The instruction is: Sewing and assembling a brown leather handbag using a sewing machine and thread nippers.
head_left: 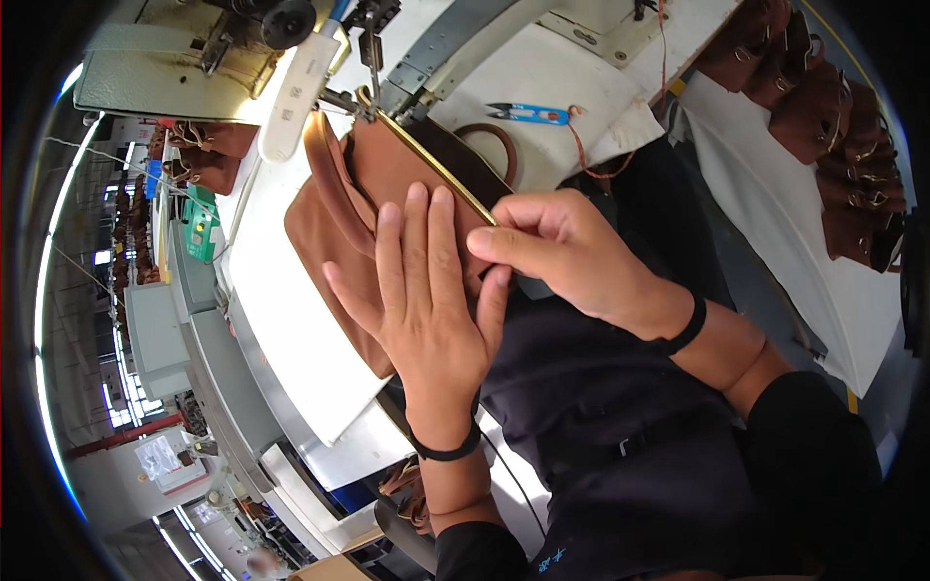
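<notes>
A brown leather handbag (320,247) lies on the sewing machine's white bed, a rolled handle (334,189) curving over it. A gold-toothed zipper (441,169) runs along its edge, the far end at the sewing machine's needle area (366,103). My left hand (431,310) rests flat on the brown leather, fingers outstretched and pointing toward the machine. At the zipper's near end, my right hand (586,257) pinches the zipper edge between thumb and bent forefinger. The exact grip under the right fingers is partly hidden.
Blue-handled thread snips (528,113) lie on white material right of the machine head, near a loose reddish-brown thread (581,145). Several brown bags (823,126) are lined up on a white-covered surface at the right. More brown pieces (208,160) and a green box (201,225) stand at the left.
</notes>
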{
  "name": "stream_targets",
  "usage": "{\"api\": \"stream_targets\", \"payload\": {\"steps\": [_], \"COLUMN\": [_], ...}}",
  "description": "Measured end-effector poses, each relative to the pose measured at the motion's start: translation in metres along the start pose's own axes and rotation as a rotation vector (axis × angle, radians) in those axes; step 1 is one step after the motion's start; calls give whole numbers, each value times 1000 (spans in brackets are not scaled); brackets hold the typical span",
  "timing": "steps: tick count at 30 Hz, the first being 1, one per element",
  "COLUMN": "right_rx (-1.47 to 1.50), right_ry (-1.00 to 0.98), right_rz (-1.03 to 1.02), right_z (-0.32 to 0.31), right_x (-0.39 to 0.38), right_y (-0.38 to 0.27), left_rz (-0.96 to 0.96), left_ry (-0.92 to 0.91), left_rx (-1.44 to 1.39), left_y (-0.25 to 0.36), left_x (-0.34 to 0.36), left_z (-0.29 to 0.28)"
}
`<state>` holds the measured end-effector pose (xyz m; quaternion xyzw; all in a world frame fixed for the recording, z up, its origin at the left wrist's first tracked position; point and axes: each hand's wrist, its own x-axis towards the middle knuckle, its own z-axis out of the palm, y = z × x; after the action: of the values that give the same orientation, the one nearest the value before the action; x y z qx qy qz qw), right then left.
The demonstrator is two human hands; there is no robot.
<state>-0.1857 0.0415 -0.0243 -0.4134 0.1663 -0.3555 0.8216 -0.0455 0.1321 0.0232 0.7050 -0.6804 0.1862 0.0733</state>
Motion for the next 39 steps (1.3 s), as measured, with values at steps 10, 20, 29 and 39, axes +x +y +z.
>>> {"api": "stream_targets", "payload": {"steps": [10,20,29,39], "right_rx": [77,260,158,116], "right_ry": [21,-1,-10,5], "right_rz": [-34,70,49,22], "right_z": [3,0,-6,-7], "right_x": [-1,4,1,18], "right_y": [13,19,18,12], "left_rz": [9,-115,-158,-157], "left_ry": [-58,49,59,57], "left_rx": [-8,-242,-300,-308], "left_y": [-4,12,18,9], "left_x": [6,8,8,19], "left_z": [-9,5,5,14]}}
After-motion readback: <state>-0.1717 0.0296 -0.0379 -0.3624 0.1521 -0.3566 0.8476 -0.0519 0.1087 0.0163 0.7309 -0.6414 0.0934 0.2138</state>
